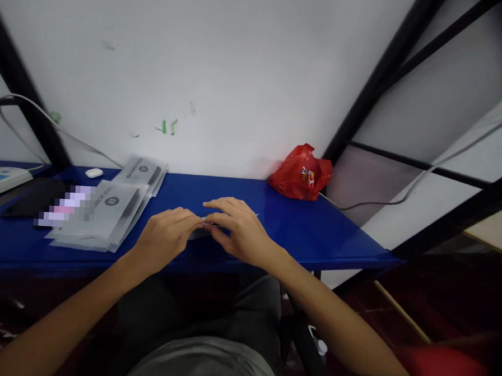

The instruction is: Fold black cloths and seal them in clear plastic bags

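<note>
My left hand point(166, 237) and my right hand point(240, 229) meet above the front part of the blue table point(290, 235). Between them is a thin, pale translucent plastic bag point(197, 234), seen nearly edge-on and mostly covered by the fingers. The left thumb and forefinger pinch its edge. Right beside that pinch, the right thumb and fingers close on the same edge, with the upper fingers stretched out over it. To the left lie two overlapping stacks of frosted plastic bags point(126, 212) with dark printing.
A white earbud case point(94, 173) and a phone with a lit, blurred screen point(65, 206) are on the left, near a white power strip point(5, 182). A red plastic bag point(301, 174) stands at the back right, by a cable point(380, 205) and black metal frame bars point(373, 99).
</note>
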{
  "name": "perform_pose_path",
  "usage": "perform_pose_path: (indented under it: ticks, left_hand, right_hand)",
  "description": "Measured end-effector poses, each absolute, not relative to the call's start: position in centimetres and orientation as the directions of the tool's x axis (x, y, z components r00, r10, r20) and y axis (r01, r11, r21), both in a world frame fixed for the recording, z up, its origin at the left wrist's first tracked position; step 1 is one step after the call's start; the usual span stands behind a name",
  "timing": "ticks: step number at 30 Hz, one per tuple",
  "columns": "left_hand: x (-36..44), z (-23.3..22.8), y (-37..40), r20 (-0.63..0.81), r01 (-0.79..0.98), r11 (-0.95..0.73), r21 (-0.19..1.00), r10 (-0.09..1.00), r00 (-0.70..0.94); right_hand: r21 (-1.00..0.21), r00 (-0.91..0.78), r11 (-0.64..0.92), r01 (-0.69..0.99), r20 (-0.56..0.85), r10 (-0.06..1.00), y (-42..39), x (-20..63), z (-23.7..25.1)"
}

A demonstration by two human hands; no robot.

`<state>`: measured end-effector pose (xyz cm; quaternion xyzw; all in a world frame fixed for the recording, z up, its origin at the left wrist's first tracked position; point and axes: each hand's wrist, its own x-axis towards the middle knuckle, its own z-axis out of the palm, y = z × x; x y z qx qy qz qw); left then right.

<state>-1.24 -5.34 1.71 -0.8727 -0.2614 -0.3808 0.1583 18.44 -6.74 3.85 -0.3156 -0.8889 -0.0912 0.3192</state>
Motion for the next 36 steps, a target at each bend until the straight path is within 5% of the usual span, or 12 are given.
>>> perform_pose_path:
  ticks: [13,17,23,29,36]
  left_hand:
    - [-4.2,0.9,-4.0,0.781,0.709,-0.689,-0.152,0.356,0.514]
    - [-4.6,0.0,-2.8,0.729,0.760,-0.630,-0.158,0.445,0.521]
    - [-3.7,-0.8,-2.0,0.418,0.781,-0.624,-0.022,0.704,0.575]
    - [-1.5,-1.4,-1.6,0.433,0.789,-0.606,0.102,0.741,0.513]
    - [2.9,-2.5,0.1,0.345,0.830,-0.552,0.079,0.796,0.496]
  right_hand:
    - [0.200,-0.594,0.612,0.765,0.587,0.550,-6.2,21.8,3.4]
    - [0.246,-0.578,0.550,0.798,0.570,0.584,-5.3,22.3,2.5]
    - [0.046,-0.491,0.533,0.845,0.461,0.739,-3.9,23.0,0.3]
    - [-0.178,-0.357,0.442,0.879,0.370,0.858,-2.5,24.6,-1.8]
    - [-0.233,-0.260,0.313,0.921,0.232,0.937,-0.9,26.4,-4.4]
